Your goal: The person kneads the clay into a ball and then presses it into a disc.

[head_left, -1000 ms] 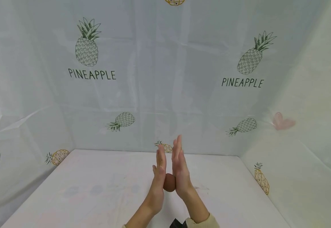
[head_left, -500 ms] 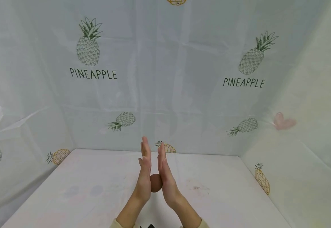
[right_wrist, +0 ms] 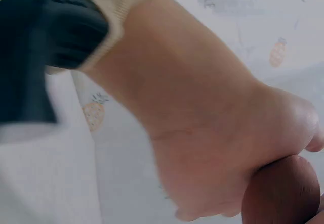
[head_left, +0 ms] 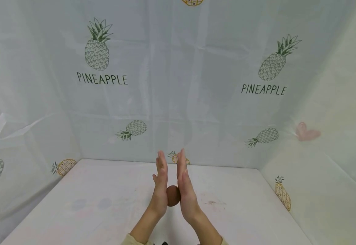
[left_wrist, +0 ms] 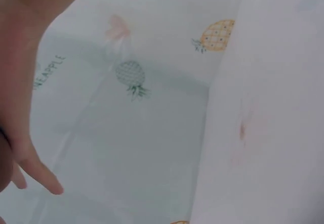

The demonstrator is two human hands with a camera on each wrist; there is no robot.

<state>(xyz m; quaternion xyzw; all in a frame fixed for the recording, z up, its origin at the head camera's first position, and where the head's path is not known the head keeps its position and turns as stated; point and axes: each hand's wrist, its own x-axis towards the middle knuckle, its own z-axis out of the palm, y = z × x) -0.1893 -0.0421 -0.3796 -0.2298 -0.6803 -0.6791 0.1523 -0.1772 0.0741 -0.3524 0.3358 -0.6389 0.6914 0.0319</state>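
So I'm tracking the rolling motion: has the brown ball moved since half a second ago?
Yes. The brown ball, pressed between the left hand and right hand, has shifted slightly right, toward the small stain on the table.

backdrop sheet point(head_left: 178, 102) | "PINEAPPLE" under the green pineapple drawing point(head_left: 97, 44) at 10 o'clock | "PINEAPPLE" under the second green pineapple drawing point(head_left: 274, 58) at 2 o'clock | left wrist view: part word "EAPPLE" at 9 o'clock | right wrist view: part word "PPLE" at 12 o'clock | no other readable text
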